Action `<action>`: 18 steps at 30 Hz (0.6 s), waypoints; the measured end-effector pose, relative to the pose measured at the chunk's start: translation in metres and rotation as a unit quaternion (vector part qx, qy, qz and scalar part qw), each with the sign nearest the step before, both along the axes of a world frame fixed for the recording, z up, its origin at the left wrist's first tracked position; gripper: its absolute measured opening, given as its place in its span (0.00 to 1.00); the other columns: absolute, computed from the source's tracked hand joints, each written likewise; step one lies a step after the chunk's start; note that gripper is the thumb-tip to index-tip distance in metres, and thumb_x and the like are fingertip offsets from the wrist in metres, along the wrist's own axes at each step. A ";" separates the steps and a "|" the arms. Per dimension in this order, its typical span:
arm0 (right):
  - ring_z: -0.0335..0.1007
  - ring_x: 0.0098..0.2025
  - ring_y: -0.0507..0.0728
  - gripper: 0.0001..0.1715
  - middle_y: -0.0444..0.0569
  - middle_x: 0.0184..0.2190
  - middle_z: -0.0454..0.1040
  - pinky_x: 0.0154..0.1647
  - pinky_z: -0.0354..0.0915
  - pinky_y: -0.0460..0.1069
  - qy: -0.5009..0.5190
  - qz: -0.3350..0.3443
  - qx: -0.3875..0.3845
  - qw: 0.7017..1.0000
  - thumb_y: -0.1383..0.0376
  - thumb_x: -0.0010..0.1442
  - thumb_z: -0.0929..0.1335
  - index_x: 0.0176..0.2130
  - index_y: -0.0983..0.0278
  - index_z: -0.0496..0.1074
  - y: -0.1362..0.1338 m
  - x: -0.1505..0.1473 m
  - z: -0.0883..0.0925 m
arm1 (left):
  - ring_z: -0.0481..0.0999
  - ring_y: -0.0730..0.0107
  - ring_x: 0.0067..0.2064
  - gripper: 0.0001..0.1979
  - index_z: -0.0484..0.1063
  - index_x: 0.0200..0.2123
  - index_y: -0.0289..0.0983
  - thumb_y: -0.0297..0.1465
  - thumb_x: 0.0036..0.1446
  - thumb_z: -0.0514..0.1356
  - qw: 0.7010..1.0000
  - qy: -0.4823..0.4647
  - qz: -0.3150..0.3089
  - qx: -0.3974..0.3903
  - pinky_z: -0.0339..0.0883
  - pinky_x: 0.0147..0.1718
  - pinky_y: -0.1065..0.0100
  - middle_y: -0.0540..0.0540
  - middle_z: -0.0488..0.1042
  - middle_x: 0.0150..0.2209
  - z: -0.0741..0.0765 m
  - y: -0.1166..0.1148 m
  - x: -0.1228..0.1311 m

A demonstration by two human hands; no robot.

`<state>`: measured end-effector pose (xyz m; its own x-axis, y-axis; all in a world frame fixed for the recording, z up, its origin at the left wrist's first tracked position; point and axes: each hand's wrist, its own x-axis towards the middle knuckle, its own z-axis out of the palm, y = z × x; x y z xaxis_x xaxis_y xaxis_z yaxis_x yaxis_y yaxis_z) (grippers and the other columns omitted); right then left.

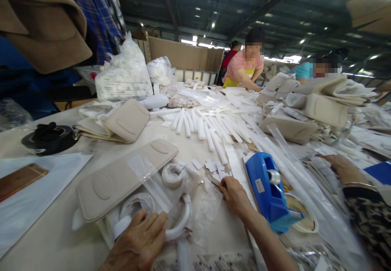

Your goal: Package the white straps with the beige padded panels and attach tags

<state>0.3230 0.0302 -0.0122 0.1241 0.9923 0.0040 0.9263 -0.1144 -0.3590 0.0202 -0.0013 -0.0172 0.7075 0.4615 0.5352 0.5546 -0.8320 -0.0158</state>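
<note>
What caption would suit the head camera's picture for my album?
Left hand by a beige bag, right hand near white tags, beside a blue dispenser.

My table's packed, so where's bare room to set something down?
Bare pale tabletop lies between the flat white sheet and the oblong beige padded panel; a smaller patch separates that panel from the slim white tubes. It's crowded around your left hand and the blue plastic tape dispenser.

Shows glossy plastic on blocky blue tape dispenser (263, 201); left of it, smooth, matt leather-look on long beige bag (119, 181)
</note>
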 end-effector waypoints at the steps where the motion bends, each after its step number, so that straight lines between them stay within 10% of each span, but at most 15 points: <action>1: 0.68 0.42 0.59 0.06 0.54 0.38 0.74 0.43 0.59 0.49 0.016 -0.002 -0.004 1.000 0.71 0.59 0.64 0.37 0.65 0.70 0.001 0.001 0.001 | 0.69 0.63 0.44 0.18 0.71 0.39 0.33 0.16 0.49 0.47 1.000 0.000 0.000 -0.001 0.55 0.47 0.57 0.42 0.74 0.43 0.000 0.000 0.000; 11: 0.64 0.22 0.52 0.05 0.40 0.17 0.68 0.23 0.55 0.45 0.236 -0.044 -0.050 0.969 0.70 0.41 0.69 0.23 0.63 0.68 0.015 0.017 -0.002 | 0.69 0.64 0.41 0.16 0.70 0.36 0.33 0.17 0.45 0.50 1.000 0.012 0.010 0.014 0.56 0.45 0.58 0.43 0.73 0.41 0.010 0.000 0.004; 18: 0.62 0.23 0.53 0.17 0.42 0.17 0.69 0.27 0.58 0.48 0.376 -0.101 0.055 0.919 0.53 0.42 0.69 0.21 0.65 0.72 -0.002 0.024 0.007 | 0.69 0.64 0.41 0.16 0.70 0.36 0.34 0.17 0.44 0.51 1.000 0.016 0.014 0.007 0.55 0.46 0.58 0.43 0.73 0.42 0.007 -0.002 0.003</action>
<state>0.3475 0.0280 -0.0053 0.3148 0.9473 -0.0596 0.3754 -0.1819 -0.9088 0.0236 -0.0028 -0.0105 0.7112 0.4745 0.5186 0.5769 -0.8156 -0.0449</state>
